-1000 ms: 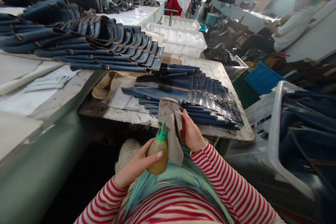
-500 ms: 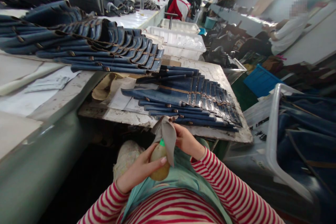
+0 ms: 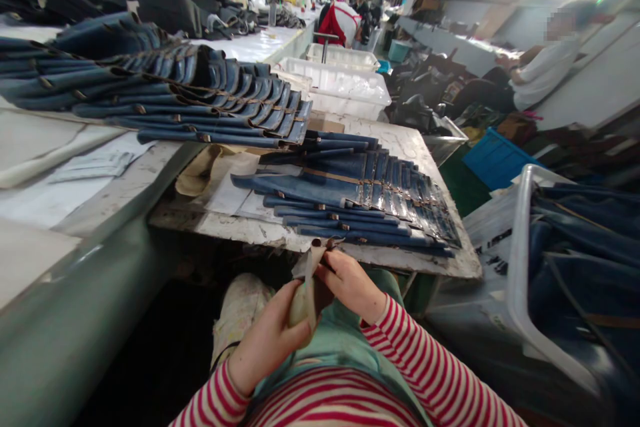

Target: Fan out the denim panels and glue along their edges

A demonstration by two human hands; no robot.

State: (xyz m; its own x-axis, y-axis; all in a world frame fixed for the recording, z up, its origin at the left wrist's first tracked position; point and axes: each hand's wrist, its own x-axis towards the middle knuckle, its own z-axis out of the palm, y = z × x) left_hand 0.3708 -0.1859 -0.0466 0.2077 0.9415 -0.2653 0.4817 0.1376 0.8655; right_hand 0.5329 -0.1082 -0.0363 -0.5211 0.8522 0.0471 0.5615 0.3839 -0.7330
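Note:
Above my lap, my left hand (image 3: 270, 337) is closed around a rounded, yellowish squeeze bottle (image 3: 299, 307). The bottle's top is hidden behind a limp grey-brown leather piece (image 3: 311, 267), which hangs in front of it. My right hand (image 3: 353, 285) pinches that leather piece by its upper edge, close beside the bottle. Just beyond my hands, several overlapping dark blue leather pieces (image 3: 320, 187) with tan strips lie fanned out on a worn board (image 3: 250, 232).
A larger stack of blue leather pieces (image 3: 165, 97) lies at the left. White plastic bins (image 3: 345, 83) stand behind the board. To my right is a clear bin (image 3: 520, 240) holding blue pieces. A person in white (image 3: 543, 73) sits at the far right.
The leather piece has turned and now covers the bottle's green cap, which showed before. My right hand has shifted slightly down and left, and my left hand has tilted with the bottle.

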